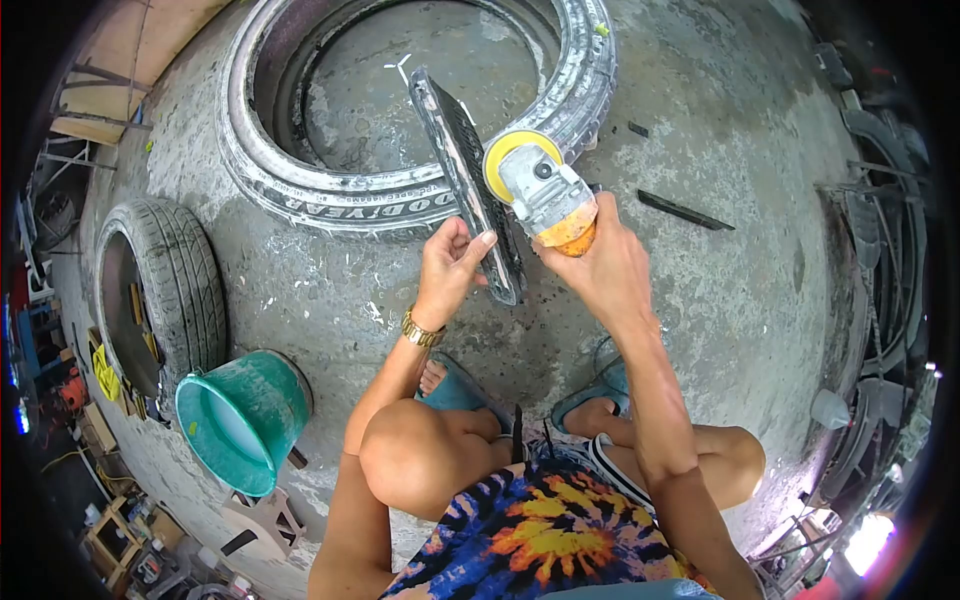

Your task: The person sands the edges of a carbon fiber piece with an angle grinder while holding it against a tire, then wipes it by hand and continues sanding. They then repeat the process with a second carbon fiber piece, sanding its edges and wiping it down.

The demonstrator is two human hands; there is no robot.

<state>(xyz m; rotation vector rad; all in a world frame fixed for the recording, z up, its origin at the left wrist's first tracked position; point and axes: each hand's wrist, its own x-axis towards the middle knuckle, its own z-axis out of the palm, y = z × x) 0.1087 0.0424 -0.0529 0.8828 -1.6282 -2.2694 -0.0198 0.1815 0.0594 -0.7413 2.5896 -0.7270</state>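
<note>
Grey floor (720,130) spreads beneath a big tire (345,203), a long strip (462,165), probably stiff and light, best held toward its lower end where the left hand (448,268) pinches it, and a grinder (552,190) beside it, clasped by the right hand (608,268).

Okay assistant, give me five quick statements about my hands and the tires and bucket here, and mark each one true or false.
1. The right hand grips a grinder. True.
2. The left hand is empty. False: the left hand holds a dark strip.
3. The large tire lies on its side on the floor. True.
4. The gold-coloured wristband is on the right wrist. False: the wristband is on the left one.
5. The green bucket is near the smaller tire. True.
</note>
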